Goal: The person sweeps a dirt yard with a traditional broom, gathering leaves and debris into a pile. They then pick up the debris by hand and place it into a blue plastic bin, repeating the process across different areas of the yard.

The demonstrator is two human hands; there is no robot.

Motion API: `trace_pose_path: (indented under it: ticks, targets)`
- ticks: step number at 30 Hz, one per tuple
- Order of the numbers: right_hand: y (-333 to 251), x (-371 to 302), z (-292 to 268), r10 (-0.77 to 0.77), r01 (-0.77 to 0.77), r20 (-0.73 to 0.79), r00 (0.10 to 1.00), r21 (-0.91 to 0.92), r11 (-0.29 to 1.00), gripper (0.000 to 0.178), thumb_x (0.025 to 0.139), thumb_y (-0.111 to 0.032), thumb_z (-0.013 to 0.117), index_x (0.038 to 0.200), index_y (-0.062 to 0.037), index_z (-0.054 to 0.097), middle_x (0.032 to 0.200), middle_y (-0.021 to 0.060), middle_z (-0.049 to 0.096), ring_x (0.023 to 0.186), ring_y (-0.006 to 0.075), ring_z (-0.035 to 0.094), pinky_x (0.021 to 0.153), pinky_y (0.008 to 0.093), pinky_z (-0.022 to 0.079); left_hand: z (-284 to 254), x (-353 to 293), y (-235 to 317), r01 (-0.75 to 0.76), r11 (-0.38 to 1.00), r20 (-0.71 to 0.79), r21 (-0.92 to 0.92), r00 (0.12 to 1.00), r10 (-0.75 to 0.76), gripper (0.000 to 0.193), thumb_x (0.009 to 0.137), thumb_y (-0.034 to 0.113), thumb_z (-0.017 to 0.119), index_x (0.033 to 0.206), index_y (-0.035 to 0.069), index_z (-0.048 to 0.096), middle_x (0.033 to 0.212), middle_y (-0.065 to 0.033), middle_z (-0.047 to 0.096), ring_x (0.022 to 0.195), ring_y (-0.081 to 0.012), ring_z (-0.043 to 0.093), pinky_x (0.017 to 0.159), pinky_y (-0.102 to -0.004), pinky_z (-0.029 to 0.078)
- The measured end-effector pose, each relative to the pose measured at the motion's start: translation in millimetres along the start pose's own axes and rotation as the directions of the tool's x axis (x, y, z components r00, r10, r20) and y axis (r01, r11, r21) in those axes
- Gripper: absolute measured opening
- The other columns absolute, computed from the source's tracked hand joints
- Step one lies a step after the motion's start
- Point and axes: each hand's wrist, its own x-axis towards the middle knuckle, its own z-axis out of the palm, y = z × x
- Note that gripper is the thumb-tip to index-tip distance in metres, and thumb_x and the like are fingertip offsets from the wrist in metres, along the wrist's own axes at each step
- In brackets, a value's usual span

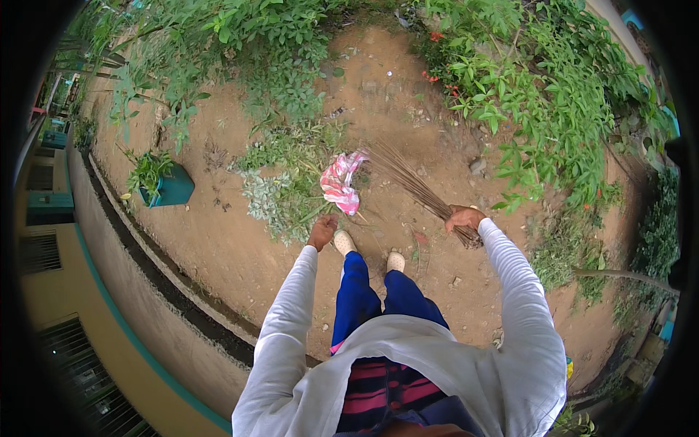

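My right hand [466,217] is wrapped round the butt end of a stick broom [411,180], a bundle of long thin brown sticks. Its loose tips fan out toward the upper left, over the dirt. My left hand [322,231] is closed in front of my left foot; whatever it may hold is hidden. Just beyond it is a crumpled pink-and-white piece of cloth or plastic [341,182], with a thin stick poking out below. Beside that lies a heap of green cuttings and weeds [280,193], some with pale leaves.
Leafy bushes [524,95] with red flowers stand at the right, and more shrubs [240,44] at the far left. A teal planter [171,186] with a plant sits left. A gutter [167,284] runs along the building wall [80,291]. Stones dot the bare dirt [226,233].
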Motion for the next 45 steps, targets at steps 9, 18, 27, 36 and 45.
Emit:
trace_pose_path:
  ticks: [9,18,27,36,45]
  targets:
    - [-15.0,-6.5,-77.8,-0.045,0.096,-0.246,0.968,0.197,0.976,0.063,0.053,-0.002,0.073,0.11,0.0131,0.05,0.091,0.0178,0.062,0.07,0.0245,0.06,0.056,0.0327,0.048,-55.8,68.7,23.0,0.015,0.995,0.217,-0.097,0.976,0.006,0.028,0.087,0.008,0.053,0.114,0.005,0.061,0.094,-0.0067,0.066,0.085,-0.0132,0.059,0.076,-0.0265,0.047]
    - [-88.8,168.1,2.6,-0.13,0.123,-0.035,0.991,-0.162,0.979,0.029,0.065,-0.018,0.068,0.089,-0.0008,0.063,0.081,0.0116,0.064,0.064,0.0241,0.057,0.059,0.039,0.047,-137.4,113.6,14.5,0.016,0.999,0.211,0.045,0.977,-0.025,0.03,0.086,-0.002,0.05,0.114,0.004,0.06,0.099,-0.0046,0.064,0.092,-0.0124,0.057,0.082,-0.0259,0.046]
    - [-136.1,14.2,-72.9,-0.059,0.058,0.003,0.998,0.143,0.988,0.065,0.058,-0.004,0.074,0.116,0.0023,0.046,0.082,0.0102,0.063,0.067,0.0204,0.061,0.056,0.0319,0.049,-170.5,147.8,8.2,0.122,0.984,0.193,-0.134,0.977,-0.095,0.042,0.079,-0.007,0.044,0.118,0.002,0.057,0.106,-0.0062,0.062,0.096,-0.0149,0.058,0.08,-0.026,0.047]
    - [-167.2,192.0,-144.9,-0.179,0.112,-0.114,0.977,-0.439,0.891,0.032,0.066,-0.023,0.069,0.086,0.0014,0.064,0.088,0.015,0.064,0.077,0.0263,0.058,0.07,0.037,0.048,-143.3,171.7,76.3,0.073,0.983,0.16,-0.17,0.986,-0.045,0.044,0.08,-0.005,0.043,0.12,0.008,0.057,0.106,-0.0025,0.062,0.087,-0.0095,0.054,0.071,-0.0236,0.044]
    - [-165.4,150.4,-230.7,-0.231,0.173,0.349,0.908,0.189,0.967,0.037,0.062,-0.013,0.075,0.094,0.0019,0.063,0.081,0.0076,0.066,0.073,0.0161,0.063,0.065,0.0277,0.05,-103.6,222.4,102.3,0.064,0.956,-0.05,-0.286,0.995,-0.082,0.036,0.084,0.005,0.056,0.12,0.004,0.056,0.106,-0.002,0.063,0.092,-0.0119,0.057,0.073,-0.0255,0.045]
